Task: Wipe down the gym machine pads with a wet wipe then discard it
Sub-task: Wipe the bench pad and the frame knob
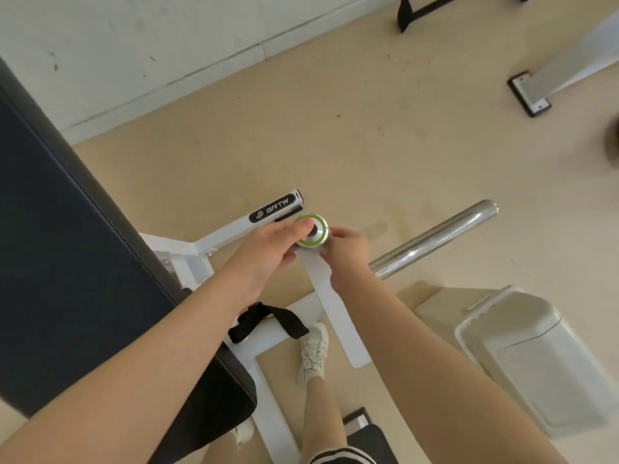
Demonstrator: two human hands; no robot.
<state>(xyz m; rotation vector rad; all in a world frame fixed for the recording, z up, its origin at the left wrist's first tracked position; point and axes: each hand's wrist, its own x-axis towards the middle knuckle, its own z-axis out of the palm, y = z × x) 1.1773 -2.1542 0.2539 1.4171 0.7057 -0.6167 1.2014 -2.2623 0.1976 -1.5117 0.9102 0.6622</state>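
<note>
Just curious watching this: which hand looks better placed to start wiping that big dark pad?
Probably the left. The left hand is nearer the dark pad on that side, though it holds the round canister. The right hand grips the white wipe strip, farther away.

Bare forearms, white laced sneaker (313,353), black shorts (341,456) (white-striped hem).

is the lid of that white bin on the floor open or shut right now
Shut. The white bin stands on the floor right of the person's right arm, and its lid lies flat and closed over the top, with no opening showing.
</note>
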